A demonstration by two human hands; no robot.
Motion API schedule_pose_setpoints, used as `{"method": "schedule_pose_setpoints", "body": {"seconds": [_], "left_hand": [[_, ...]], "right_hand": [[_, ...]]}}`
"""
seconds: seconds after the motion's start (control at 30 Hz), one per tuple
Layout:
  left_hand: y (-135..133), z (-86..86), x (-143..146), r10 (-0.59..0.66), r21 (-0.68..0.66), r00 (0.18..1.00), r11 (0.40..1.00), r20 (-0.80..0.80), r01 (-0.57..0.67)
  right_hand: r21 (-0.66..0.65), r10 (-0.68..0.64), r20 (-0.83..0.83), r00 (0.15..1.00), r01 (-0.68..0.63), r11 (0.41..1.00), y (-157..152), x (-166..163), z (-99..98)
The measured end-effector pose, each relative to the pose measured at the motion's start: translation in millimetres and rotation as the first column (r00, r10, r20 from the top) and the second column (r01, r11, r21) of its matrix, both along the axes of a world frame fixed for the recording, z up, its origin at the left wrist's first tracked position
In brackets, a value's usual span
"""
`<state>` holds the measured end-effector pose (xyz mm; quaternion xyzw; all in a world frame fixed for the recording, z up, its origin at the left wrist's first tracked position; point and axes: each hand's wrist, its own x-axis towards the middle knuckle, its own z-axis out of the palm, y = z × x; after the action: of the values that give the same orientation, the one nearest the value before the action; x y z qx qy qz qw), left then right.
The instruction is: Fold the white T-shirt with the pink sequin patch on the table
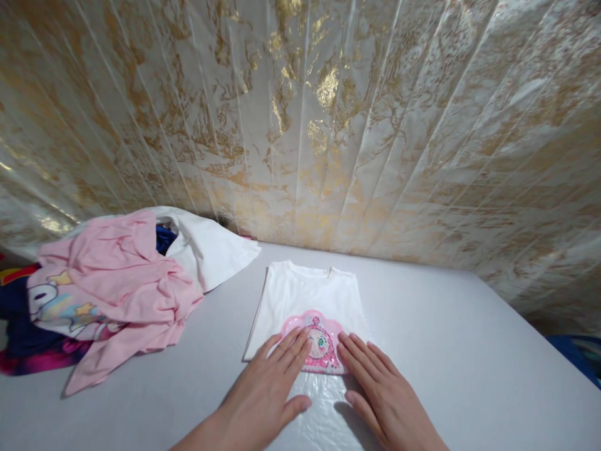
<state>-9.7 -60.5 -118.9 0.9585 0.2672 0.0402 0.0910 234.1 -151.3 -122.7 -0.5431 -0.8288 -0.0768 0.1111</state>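
Observation:
A folded white T-shirt (305,294) with a pink sequin cartoon patch (318,343) lies on the white table (469,363), collar toward the wall. My left hand (267,388) rests flat on the shirt's near left part, fingers stretched out and touching the patch. My right hand (382,391) lies flat on the near right part, fingers extended beside the patch. Neither hand holds anything. The shirt's near edge is hidden under my hands.
A heap of clothes sits at the left: a pink garment with a unicorn print (107,294), a white one (211,247) and dark blue fabric (14,332). A gold-marbled wall (328,125) stands right behind the table. Something blue (577,354) lies beyond the table's right edge.

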Motion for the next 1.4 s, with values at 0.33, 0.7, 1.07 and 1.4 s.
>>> {"method": "schedule_pose_setpoints", "body": {"seconds": [0.33,0.7,1.07,1.4], "left_hand": [[19,-4.4,-8,0.053,0.049,0.998,0.997,0.033,-0.054],[27,1.6,-16,0.101,0.016,0.994,0.995,0.029,-0.102],[31,-6.1,-21,0.164,0.065,0.986,0.984,0.005,-0.164],[31,-3.6,-22,0.167,0.030,0.986,0.985,0.028,-0.168]], "right_hand": [[-0.130,0.105,-0.134,0.985,-0.123,0.984,18,-34,-4.4],[-0.087,-0.071,-0.110,0.991,0.062,0.994,11,-3,-5.6],[-0.264,0.077,-0.238,0.968,-0.141,0.954,58,-63,5.7],[-0.255,-0.051,-0.192,0.980,0.000,0.967,52,-37,11.1]]}}
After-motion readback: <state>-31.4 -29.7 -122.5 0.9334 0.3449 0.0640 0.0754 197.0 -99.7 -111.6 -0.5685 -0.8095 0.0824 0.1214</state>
